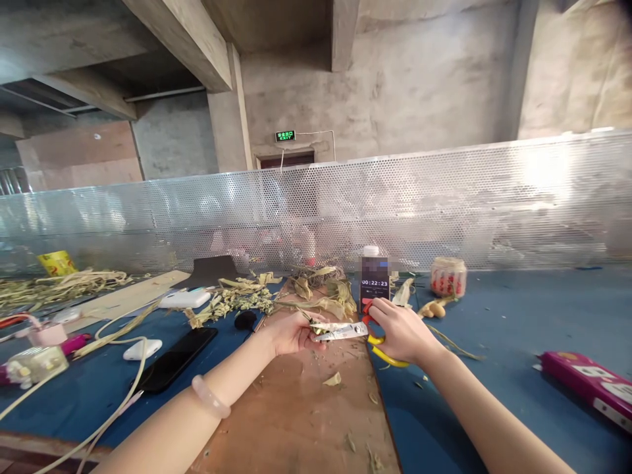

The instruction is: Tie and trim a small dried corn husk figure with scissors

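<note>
My right hand [397,329] is closed around the red and yellow handles of a pair of scissors [340,331]. The blades point left, a little apart, and reach my left hand [293,334]. Between the curled fingers of that hand is a small bit of dried plant [316,326], partly hidden by the blades. Beneath both hands runs a brown wooden board [296,401] dotted with cut scraps. Just beyond them lies a heap of dried plant stalks and leaves [326,289].
A phone showing a timer [375,283] stands upright behind my right hand. To the right are a wrapped jar-like container [448,276] and a magenta box [587,385]. A black phone [178,359], cables, a white case [185,299] and more dried stalks [64,286] lie left. Perforated metal sheeting [395,197] borders the back.
</note>
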`<state>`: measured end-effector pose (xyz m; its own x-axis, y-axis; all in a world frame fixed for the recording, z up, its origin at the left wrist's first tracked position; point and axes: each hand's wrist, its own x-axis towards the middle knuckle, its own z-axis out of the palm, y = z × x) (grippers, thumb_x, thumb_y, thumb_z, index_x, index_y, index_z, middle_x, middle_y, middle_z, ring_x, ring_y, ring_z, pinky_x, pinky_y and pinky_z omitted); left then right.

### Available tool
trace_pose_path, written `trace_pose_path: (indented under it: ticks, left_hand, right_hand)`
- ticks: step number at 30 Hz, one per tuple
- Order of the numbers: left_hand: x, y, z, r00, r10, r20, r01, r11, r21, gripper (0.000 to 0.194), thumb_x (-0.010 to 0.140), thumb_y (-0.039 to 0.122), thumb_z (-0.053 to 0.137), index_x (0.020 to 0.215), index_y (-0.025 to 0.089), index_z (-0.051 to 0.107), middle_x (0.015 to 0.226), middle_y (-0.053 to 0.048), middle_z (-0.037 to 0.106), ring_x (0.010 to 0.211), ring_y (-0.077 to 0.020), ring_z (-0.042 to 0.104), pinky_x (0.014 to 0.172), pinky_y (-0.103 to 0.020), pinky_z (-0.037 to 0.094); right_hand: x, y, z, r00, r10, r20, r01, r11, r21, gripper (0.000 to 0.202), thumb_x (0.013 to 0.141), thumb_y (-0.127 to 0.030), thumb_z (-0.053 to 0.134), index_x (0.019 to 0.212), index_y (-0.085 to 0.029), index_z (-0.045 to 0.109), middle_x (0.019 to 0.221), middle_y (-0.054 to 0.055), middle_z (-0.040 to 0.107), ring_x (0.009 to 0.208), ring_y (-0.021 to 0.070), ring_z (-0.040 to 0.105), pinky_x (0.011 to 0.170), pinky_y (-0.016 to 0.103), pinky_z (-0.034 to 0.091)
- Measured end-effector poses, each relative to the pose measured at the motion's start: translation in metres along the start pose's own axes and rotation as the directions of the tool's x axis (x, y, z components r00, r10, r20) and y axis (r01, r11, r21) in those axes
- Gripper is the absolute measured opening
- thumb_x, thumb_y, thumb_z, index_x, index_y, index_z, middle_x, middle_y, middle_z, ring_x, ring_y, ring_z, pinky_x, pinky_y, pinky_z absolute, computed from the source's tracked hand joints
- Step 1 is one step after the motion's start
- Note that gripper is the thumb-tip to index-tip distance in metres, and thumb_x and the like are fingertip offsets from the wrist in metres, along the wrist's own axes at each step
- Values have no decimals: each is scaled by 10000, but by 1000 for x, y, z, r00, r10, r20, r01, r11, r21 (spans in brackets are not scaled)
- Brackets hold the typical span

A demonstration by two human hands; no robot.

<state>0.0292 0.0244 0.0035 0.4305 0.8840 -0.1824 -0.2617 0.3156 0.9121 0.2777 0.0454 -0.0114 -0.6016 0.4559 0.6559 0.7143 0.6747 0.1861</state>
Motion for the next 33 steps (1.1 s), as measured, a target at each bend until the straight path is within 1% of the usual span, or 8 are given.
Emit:
trace_pose_path:
  ticks: [8,14,17,21,24,26,30,33]
  left_hand:
    - [5,1,-3,996,86,-32,-88,994,-63,140,785,10,457,744,27,590,524,-15,505,444,-85,531,618,-270,553]
    - [10,2,-11,963,254,-91,-263,959,-109,214,821,14,424,937,89,586,657,-29,592,535,-77,576,687,-280,556]
    - [10,3,-11,947,304,-100,-315,942,-116,195,825,76,479,983,94,592,691,-48,623,598,-100,609,713,-290,552]
    - [8,5,-7,929,345,-132,-359,928,-102,217,788,149,575,1000,114,609,801,-66,659,648,-134,643,707,-306,554]
    - [8,5,-4,915,370,-163,-385,920,-74,225,759,170,618,980,125,622,831,-59,659,673,-146,649,708,-309,551]
    - [9,3,-2,903,394,-173,-407,912,-46,226,740,174,642,962,132,624,830,-49,649,686,-146,645,718,-312,545]
    - [10,-2,4,879,454,-147,-457,889,19,230,710,167,673,931,159,608,789,-16,607,711,-148,634,742,-321,523]
    - [8,-7,13,859,504,-90,-495,863,106,223,709,179,673,917,166,592,801,-17,579,708,-150,619,720,-321,505]
  right_hand:
    - [-2,8,11,974,223,-40,-222,975,30,156,730,-330,508,822,-207,485,865,14,574,765,160,543,528,243,305]
    - [1,9,12,928,368,-62,-366,930,39,234,789,-451,449,768,-218,461,820,7,572,734,163,546,499,247,298]
    - [1,12,16,905,426,11,-425,905,-22,296,745,-502,499,797,-210,496,866,41,587,800,206,560,517,267,323]
    - [2,19,30,899,393,191,-403,915,14,351,640,-441,626,845,-165,553,899,93,596,865,254,563,638,322,401]
    - [4,23,37,915,348,202,-375,921,110,397,579,-358,687,881,-121,588,919,125,595,901,261,552,743,348,415]
    - [5,24,38,917,344,201,-375,915,146,422,554,-343,710,896,-119,605,904,119,603,874,243,559,736,332,428]
    - [4,21,30,925,324,201,-361,912,193,238,657,-374,640,792,-178,626,751,54,612,739,186,568,631,288,440]
    - [5,13,16,950,280,139,-306,922,239,176,793,-338,498,787,-194,600,747,33,594,727,161,560,649,278,437]
